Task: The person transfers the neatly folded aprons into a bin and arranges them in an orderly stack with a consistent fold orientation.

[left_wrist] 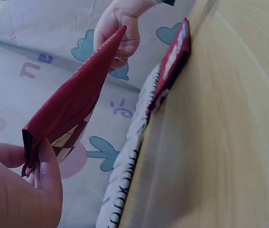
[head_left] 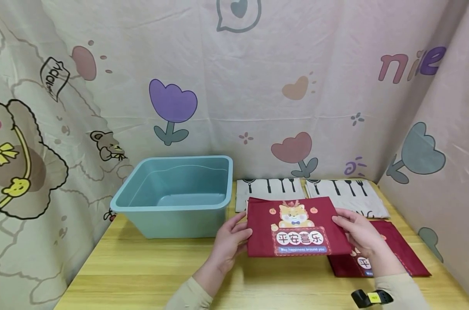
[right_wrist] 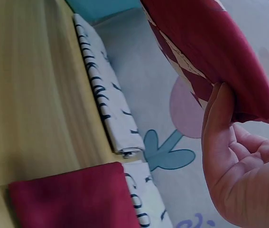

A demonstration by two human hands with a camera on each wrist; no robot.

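- Here's the folded red cloth with the cartoon print [head_left: 292, 221], up in the air between the two hands, clear of the tabletop [head_left: 149, 267].
- Its long axis runs side to side, hand to hand, print facing the wearer.
- Left hand [head_left: 230, 237] pinches the left short edge, thumb against fingers; right hand [head_left: 360, 230] matches it on the right short edge. Neither grip has any real gap beyond the cloth's thickness.
- Now the key line: the blue open tub [head_left: 184, 224] sits left of the cloth and a little farther back, so the left hand is nearer it.
- Over right, a second folded red cloth [head_left: 399, 249] lies flat, partly behind the right wrist.
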